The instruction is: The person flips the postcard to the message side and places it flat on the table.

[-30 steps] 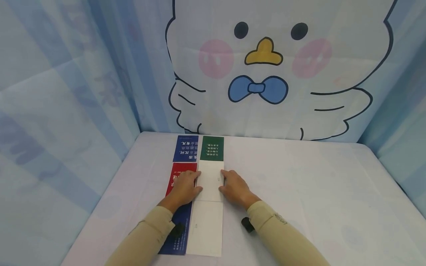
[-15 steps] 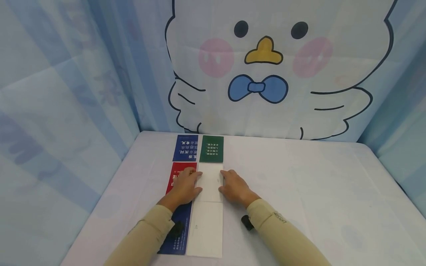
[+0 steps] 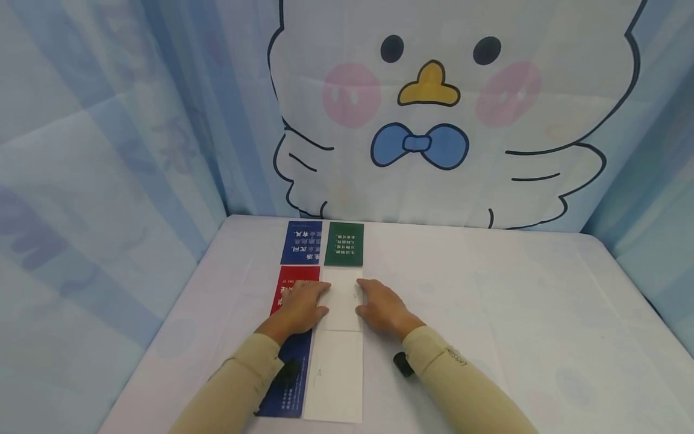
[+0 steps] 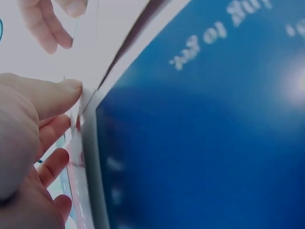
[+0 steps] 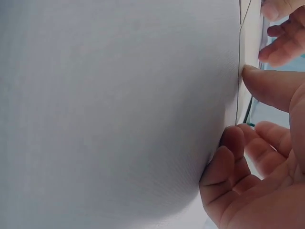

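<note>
A blank white card (image 3: 341,301) lies flat between the two hands. My left hand (image 3: 298,306) reaches over the red card (image 3: 293,276), its thumb and index fingertip at the white card's left edge. From the other side, my right hand (image 3: 384,305) touches the right edge with thumb and index finger. A green card with white writing (image 3: 344,244) lies just beyond, and a second white card (image 3: 335,377) adjoins on the near side. In the left wrist view a blue card (image 4: 200,143) fills much of the picture, beside the left thumb.
Left of the white cards runs a column: a dark blue card (image 3: 300,242) at the far end, the red one, then another blue card partly under the left sleeve (image 3: 233,386). White cloth (image 3: 488,313) covers the table. A curtain with a cartoon bird (image 3: 423,181) stands behind.
The middle white card has slid slightly toward me, so a little more of the green card shows. My left index finger has straightened and reaches slightly further over the card's edge.
</note>
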A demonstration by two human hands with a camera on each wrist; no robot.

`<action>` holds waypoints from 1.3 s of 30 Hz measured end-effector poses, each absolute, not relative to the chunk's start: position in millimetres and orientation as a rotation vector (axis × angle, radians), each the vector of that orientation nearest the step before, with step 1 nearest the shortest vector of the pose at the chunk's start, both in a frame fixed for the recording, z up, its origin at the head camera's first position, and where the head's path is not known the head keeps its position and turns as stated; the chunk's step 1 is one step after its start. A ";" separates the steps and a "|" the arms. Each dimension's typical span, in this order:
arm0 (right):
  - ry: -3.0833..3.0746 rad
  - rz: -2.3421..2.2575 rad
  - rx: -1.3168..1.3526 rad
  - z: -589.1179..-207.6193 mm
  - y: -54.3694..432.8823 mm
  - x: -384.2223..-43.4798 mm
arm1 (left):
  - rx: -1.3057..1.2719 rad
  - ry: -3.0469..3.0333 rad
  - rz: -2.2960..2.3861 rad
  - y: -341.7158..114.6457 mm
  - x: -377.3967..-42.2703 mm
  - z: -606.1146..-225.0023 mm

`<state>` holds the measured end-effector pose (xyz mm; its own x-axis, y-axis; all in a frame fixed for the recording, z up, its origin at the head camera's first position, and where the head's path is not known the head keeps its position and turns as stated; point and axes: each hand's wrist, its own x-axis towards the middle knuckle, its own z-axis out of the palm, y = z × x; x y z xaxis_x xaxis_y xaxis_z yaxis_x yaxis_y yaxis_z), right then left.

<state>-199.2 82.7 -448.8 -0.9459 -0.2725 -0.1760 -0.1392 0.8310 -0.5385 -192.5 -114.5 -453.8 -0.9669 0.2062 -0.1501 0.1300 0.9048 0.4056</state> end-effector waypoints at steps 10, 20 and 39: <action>2.799 -0.723 -0.359 -441.9 85.1 -210.3 | 0.300 2.884 0.702 -117.1 -206.2 -443.2; 2.856 -0.574 -0.484 -432.3 105.7 -257.9 | 0.344 2.832 0.791 -125.1 -253.1 -442.8; 2.765 -0.665 -0.452 -445.0 98.6 -308.0 | 0.272 2.840 0.608 -113.6 -303.1 -443.7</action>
